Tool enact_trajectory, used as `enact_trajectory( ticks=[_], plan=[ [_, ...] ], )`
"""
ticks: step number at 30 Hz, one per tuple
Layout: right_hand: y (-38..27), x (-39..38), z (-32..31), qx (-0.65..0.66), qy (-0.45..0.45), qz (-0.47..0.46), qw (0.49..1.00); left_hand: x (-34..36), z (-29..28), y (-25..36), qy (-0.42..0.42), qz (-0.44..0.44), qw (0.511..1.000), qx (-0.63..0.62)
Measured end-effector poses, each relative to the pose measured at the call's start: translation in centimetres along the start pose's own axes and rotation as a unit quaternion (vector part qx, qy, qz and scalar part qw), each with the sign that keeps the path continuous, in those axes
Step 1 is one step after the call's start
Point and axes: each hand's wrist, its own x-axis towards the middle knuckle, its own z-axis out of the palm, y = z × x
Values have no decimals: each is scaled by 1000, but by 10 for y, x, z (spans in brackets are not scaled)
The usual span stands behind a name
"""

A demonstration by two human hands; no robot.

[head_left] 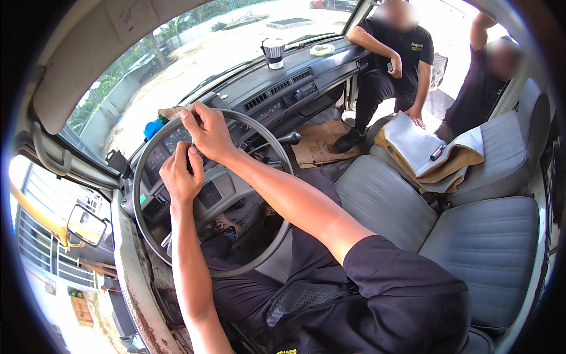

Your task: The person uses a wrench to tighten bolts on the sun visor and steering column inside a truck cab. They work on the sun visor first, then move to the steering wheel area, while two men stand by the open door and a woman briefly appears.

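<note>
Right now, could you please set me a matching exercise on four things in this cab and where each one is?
Things:
1. steering wheel
2. striped container
3. marker-like item
4. side mirror

Places:
A. on a pale sheet
B. nearest the left hand and right hand
C. outside, on the person's left
D. on the dashboard

Pairs: 1-B; 2-D; 3-A; 4-C.

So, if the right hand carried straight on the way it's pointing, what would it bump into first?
Probably the steering wheel rim: the curled fingers of the right hand lie over its upper-left part in the picture. Depth is unclear, so it may already be touching.
</note>
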Motion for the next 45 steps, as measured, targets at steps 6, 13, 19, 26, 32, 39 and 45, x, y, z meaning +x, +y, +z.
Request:
enact_trajectory(
  ticks=[6,13,19,26,32,39,45],
  plan=[
    [3,-1,2,-1,15,8,1000,-3,4,-2,-4,4,999,32],
    [9,-3,8,47,3,45,998,-6,5,-6,-10,-8,998,54],
    [7,-7,10,21,9,19,1000,-4,8,-4,8,-9,998,58],
    [-9,-2,6,4,4,10,1000,2,7,5,31,-17,998,52],
    [-14,-16,13,-59,32,-142,988,-3,14,-4,65,-72,995,-3],
    [-20,-28,11,-69,-39,-66,995,-7,16,-11,98,-75,992,-3],
    [-18,-29,13,-79,-12,-99,992,-4,15,-12,97,-39,994,22]
  ],
)
